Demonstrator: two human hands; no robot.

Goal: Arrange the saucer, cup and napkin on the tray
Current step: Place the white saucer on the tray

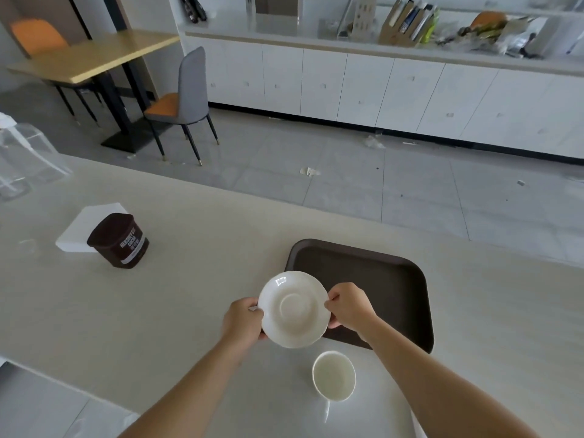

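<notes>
A white saucer (294, 309) is held above the counter, overlapping the left edge of the dark brown tray (379, 279). My left hand (241, 320) grips the saucer's left rim and my right hand (349, 306) pinches its right rim. A white cup (334, 375) stands upright on the counter just below the saucer, near the tray's front left corner. A stack of white napkins (85, 222) lies far to the left, partly under a cocoa tin. The tray has nothing on it.
A dark brown cocoa tin (118, 240) stands on the napkins' corner at the left. Clear plastic objects (22, 159) sit at the far left of the pale counter (189, 295). Beyond the counter's far edge are floor, a chair, a table and cabinets.
</notes>
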